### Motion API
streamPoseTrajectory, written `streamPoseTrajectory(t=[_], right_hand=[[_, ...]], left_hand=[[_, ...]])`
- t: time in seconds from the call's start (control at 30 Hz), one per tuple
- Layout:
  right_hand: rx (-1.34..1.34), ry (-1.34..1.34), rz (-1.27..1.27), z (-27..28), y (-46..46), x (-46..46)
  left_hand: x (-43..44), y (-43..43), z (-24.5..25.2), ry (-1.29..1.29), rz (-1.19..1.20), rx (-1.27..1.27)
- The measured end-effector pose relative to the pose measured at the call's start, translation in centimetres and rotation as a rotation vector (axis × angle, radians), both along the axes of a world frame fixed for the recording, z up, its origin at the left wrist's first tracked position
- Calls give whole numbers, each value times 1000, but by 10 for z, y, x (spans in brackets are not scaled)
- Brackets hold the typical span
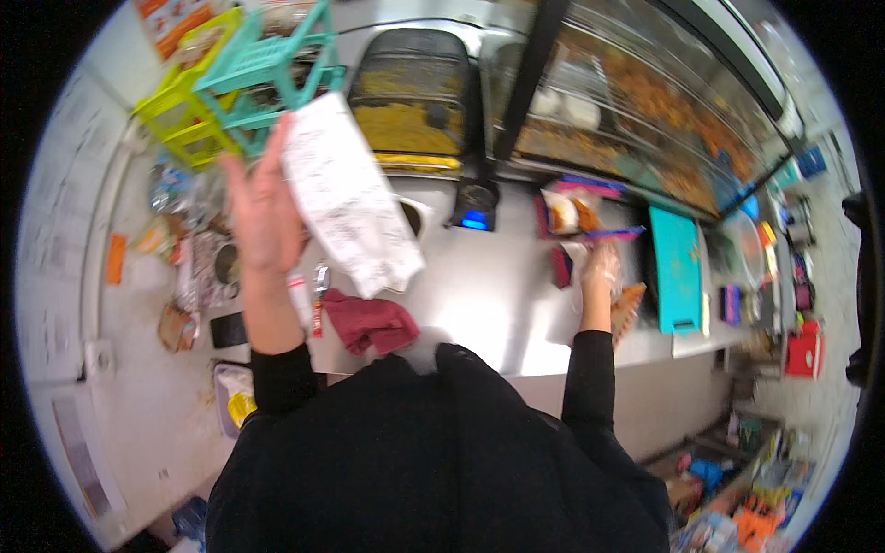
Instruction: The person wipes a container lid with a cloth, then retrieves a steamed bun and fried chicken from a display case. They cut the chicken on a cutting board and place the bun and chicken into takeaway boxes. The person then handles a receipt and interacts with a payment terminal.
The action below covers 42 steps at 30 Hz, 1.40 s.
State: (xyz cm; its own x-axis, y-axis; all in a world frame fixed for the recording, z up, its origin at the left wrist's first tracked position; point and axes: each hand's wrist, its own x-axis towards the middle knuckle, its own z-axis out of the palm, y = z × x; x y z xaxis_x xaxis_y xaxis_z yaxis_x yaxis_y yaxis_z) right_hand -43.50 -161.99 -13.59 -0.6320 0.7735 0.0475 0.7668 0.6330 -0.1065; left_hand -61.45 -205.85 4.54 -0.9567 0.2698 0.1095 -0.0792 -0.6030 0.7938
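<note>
My left hand (266, 214) is raised over the left side of the counter. It holds a long white paper slip (352, 200) covered in writing along its edge. On the right, my right hand (601, 268), in what looks like a clear plastic glove, is blurred by motion. It is beside an open food carton (570, 213) with white and orange-brown food in it. A smaller dark-and-white carton piece (563, 266) lies by its fingers; whether they grip it is hidden. A checked paper wrapper (629, 311) sits just beyond that wrist.
A glass display case (622, 117) with fried food stands behind the carton. A dark-lidded container of yellow food (408, 128) is at the back. Turquoise (256, 66) and lime baskets (173, 104) stack at left. A red cloth (370, 321) and turquoise cutting board (676, 269) lie on the counter.
</note>
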Motion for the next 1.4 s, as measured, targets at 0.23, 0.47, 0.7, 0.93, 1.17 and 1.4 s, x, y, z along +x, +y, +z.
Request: streamPoseTrajectory(t=[0.23,0.47,0.7,0.93,1.17,1.4], right_hand=[[-144,-51,340,-79,38,-9],[24,-128,74,-66,47,-32],[38,-716,310,-1,-3,-67],[-295,-2,1047,136,-209,-276],[16,-331,947,16,-359,-499],[4,-435,830,-43,-356,-544]], left_hand=[[2,-12,-5,35,-21,-35],[-5,-68,-14,-7,42,-110],[-34,-162,-35,-111,256,-4],[-52,-269,-53,-70,415,-74],[-39,-313,-68,-134,464,-83],[-24,-340,-86,-159,494,-33]])
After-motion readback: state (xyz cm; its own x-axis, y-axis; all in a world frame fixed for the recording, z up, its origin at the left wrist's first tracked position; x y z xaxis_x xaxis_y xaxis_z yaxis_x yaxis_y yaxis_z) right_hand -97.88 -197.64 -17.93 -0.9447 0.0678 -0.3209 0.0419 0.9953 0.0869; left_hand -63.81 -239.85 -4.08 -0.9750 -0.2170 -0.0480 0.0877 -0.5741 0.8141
